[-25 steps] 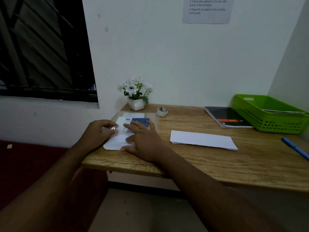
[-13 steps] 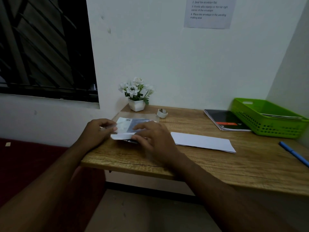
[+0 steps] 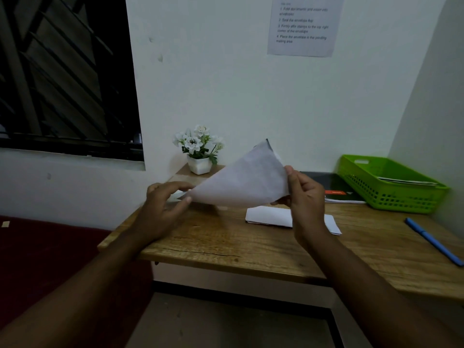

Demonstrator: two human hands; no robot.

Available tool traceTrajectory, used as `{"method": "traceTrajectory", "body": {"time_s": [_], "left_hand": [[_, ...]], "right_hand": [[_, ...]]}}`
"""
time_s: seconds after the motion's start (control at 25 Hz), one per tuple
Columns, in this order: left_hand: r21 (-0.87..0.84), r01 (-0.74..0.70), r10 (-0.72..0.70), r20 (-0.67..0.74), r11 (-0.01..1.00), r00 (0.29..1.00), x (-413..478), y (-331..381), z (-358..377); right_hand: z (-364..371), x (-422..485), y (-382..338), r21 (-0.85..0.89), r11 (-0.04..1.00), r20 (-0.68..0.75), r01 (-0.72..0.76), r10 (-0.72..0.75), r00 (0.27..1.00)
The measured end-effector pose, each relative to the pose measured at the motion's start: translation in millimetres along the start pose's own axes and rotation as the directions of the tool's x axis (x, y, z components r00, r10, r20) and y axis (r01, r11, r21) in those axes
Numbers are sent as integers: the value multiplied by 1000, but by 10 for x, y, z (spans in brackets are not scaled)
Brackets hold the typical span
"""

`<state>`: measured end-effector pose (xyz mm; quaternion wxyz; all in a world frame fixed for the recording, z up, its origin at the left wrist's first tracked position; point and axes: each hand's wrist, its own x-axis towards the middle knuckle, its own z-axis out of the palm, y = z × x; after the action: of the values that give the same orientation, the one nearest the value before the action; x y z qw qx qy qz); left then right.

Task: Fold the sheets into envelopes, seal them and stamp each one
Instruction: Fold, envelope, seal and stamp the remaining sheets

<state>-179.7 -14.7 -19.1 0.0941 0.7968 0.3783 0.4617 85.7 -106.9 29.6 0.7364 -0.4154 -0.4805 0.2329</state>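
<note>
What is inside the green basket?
The green basket holds some flat papers, seen just over its rim. Its front wall hides anything lower down, so I cannot tell what else is in there.

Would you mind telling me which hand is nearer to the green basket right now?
Right. The right hand, pinching the raised sheet, is left of the green basket; the left hand, at the sheet's opposite corner, sits farther left.

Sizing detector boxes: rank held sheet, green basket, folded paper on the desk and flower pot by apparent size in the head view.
1. Tied: held sheet and green basket look alike; the sheet is nearer the camera, so unranked.
2. folded paper, partly behind the right hand.
3. flower pot.
</note>
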Motion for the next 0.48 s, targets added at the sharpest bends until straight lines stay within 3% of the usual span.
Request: {"method": "traceTrajectory", "body": {"time_s": [0.16, 0.28, 0.48], "left_hand": [[-115, -26, 24, -16, 993, 1000, 187, 459, 330], [-241, -125, 125, -14, 962, 992, 414, 648, 439], [-82, -151, 156, 62, 985, 986, 777, 720, 517]], "right_hand": [[-284, 114, 48, 131, 982, -119, -138, 153, 981], [-527, 188, 54, 117, 984, -147, -137, 153, 977], [-912, 332, 114, 1, 999, -25, -48, 48, 999]]}}
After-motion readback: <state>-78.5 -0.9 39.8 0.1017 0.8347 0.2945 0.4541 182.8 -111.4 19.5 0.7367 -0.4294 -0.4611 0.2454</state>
